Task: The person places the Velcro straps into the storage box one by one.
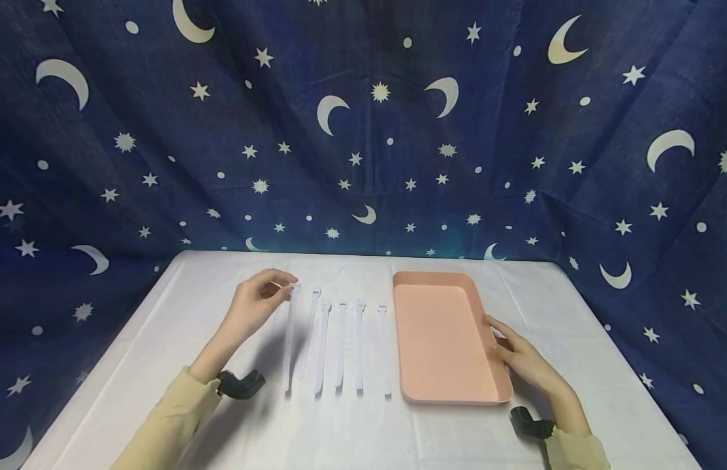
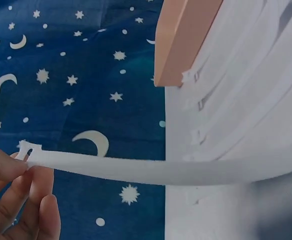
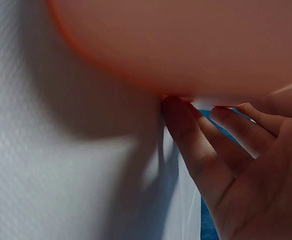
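Observation:
My left hand (image 1: pixel 258 303) pinches the slotted head of a white hook-and-loop cable strap (image 2: pixel 106 167) between thumb and fingers. From there the strap hangs down toward the table in the head view, over the left end of a row. Several more white straps (image 1: pixel 341 346) lie side by side to its right, slotted heads at the far end. Beyond them is a shallow salmon-pink tray (image 1: pixel 445 333). At the tray's right edge my right hand (image 1: pixel 533 365) holds the rim, thumb over the edge, while its fingers (image 3: pixel 186 125) reach under from outside.
A white cloth (image 1: pixel 334 437) covers the table. Behind it hangs a dark blue curtain (image 1: pixel 363 150) with moons and stars. A black band piece (image 1: pixel 241 385) sits on the left wrist, another (image 1: pixel 530 424) on the right.

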`<state>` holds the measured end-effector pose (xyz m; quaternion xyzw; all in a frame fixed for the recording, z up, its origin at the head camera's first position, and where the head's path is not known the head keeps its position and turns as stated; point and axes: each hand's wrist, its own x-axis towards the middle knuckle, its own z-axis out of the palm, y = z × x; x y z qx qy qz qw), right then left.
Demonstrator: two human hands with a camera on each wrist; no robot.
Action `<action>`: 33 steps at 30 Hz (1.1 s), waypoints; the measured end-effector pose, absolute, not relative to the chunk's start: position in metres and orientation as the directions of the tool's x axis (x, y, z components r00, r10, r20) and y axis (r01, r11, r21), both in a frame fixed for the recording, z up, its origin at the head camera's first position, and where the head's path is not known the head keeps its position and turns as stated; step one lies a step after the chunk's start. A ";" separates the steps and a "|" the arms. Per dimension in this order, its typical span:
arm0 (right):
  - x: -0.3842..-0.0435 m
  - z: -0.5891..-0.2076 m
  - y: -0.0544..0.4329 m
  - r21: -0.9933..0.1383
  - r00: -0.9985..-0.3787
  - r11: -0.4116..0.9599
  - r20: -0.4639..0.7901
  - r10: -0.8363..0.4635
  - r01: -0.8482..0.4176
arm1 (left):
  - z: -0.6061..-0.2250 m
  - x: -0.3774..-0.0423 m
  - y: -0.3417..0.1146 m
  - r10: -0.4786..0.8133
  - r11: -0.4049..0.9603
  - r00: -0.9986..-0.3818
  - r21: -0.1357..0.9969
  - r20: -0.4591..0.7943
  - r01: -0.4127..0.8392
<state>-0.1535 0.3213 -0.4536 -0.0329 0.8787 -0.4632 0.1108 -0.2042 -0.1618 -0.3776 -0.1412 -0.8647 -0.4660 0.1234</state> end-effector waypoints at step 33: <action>-0.156 -0.455 0.323 -0.826 -0.974 0.562 -0.159 -0.164 0.040 | -0.357 -0.209 -0.113 0.196 0.398 -0.896 0.803 0.398 0.444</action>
